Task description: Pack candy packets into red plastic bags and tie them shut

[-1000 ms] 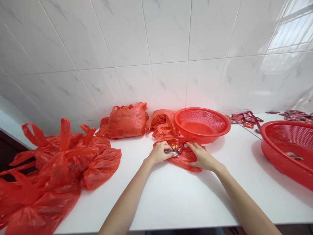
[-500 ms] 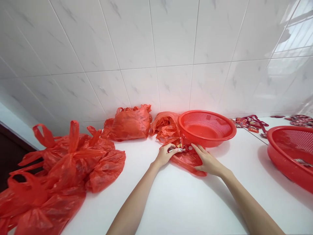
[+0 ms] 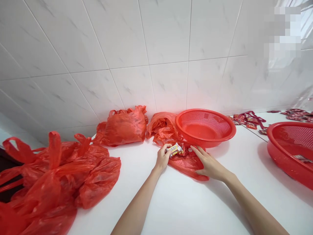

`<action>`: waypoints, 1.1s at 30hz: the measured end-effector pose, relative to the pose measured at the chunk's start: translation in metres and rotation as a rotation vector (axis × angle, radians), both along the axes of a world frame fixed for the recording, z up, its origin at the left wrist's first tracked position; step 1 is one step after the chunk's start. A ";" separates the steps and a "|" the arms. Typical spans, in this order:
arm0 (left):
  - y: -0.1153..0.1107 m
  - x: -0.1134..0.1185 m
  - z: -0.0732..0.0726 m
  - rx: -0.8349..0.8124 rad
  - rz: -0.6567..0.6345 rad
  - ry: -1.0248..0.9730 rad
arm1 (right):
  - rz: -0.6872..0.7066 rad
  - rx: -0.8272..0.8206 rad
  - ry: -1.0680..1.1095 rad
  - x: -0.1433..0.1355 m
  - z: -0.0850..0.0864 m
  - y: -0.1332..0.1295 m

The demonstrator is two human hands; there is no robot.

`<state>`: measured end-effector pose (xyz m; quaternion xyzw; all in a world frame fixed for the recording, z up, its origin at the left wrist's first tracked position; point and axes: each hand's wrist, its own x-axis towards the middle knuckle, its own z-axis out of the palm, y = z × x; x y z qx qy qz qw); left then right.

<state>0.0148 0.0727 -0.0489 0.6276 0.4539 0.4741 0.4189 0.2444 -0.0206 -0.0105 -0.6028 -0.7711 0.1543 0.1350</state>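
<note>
My left hand (image 3: 162,158) pinches a small yellow-and-white snack packet (image 3: 174,149) over the mouth of a red plastic bag (image 3: 186,164). The bag lies low on the white table, with small red wrapped packets (image 3: 182,147) showing inside. My right hand (image 3: 212,164) rests on the right side of this bag, fingers stretched out and thumb apart, touching the plastic. Just behind the bag stands a red mesh basket (image 3: 206,143).
A crumpled red bag (image 3: 163,125) and a full red bag (image 3: 126,127) sit along the tiled wall. Several tied red bags (image 3: 95,182) crowd the left. Another red basket (image 3: 286,160) stands at right, with small red packets (image 3: 248,119) behind it.
The packet in my left hand has turned, now showing its yellow face. My right hand stays spread on the bag. The view has shifted slightly.
</note>
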 end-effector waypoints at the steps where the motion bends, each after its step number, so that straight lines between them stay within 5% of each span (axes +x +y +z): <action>1: 0.000 0.000 0.000 -0.004 -0.003 0.001 | 0.002 0.007 -0.004 0.000 0.000 -0.001; 18: -0.006 0.002 0.010 0.102 -0.096 0.070 | -0.024 -0.010 0.025 -0.001 0.004 -0.003; 26: -0.006 0.001 -0.001 0.342 0.156 0.342 | 0.015 0.125 0.113 0.004 0.000 -0.001; 33: -0.014 -0.013 0.028 0.409 0.331 0.326 | 0.141 0.276 0.276 0.011 0.000 0.003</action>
